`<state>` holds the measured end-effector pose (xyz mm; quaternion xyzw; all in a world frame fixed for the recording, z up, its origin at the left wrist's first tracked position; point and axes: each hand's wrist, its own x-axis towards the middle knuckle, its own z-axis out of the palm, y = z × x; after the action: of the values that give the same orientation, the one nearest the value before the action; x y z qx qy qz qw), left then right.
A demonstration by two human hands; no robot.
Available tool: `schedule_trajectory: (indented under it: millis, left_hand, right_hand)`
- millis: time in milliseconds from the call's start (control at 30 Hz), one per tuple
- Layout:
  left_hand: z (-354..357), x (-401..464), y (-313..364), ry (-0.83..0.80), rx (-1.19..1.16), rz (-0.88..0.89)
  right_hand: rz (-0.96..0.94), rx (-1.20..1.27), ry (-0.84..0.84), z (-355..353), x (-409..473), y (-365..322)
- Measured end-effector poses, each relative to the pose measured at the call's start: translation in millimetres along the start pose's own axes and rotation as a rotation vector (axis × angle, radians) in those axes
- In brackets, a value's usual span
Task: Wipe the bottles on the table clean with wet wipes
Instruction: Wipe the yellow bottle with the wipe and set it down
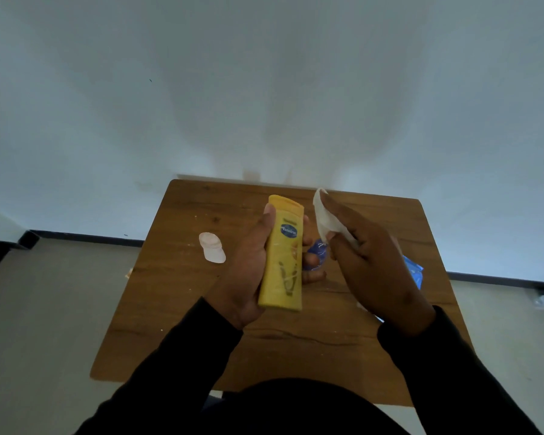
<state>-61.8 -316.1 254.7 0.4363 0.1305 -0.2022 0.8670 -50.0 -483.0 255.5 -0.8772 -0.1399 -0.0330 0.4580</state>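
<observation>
The right hand (371,262) covers most of a blue packet (413,270) near the surface's (176,309) right edge. A small blue thing (318,251) shows only between the yellow bottle (285,255) and that hand; what it is cannot be told. The surface's near edge lies hidden behind the dark sleeves (453,372).

A plain room, likely in a home, is showing here; a small wooden table (182,309) is standing against a bare white wall (264,89); pale floor (44,309) and dark skirting (85,237) are running around it.
</observation>
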Motion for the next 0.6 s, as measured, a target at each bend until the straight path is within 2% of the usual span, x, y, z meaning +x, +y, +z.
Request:
schedule_trajectory:
  millis: [67, 233, 400, 533, 600]
  left_hand:
    - [-1.2, -2.6, 3.1, -0.029, -0.005, 0.01]
    - [-6.7, -6.4, 8.0, -0.046, -0.008, 0.008]
    - [-12.8, -4.2, 10.6, -0.045, 0.0, 0.026]
    - [-12.1, -3.7, 10.8, -0.07, 0.015, 0.01]
    - [-8.3, -4.4, 11.0, -0.099, -0.01, 0.006]
  right_hand:
    - [-0.007, -0.103, -0.034, -2.9, 1.8, 5.8]
    - [-0.171, -0.129, -0.249, -6.2, 4.2, 0.2]
    - [-0.213, -0.315, -0.226, -5.6, 13.2, -4.1]
    - [-0.275, -0.291, -0.32, -6.0, 10.6, -14.4]
    - [-0.27, -0.317, -0.24, -5.2, 17.9, -14.5]
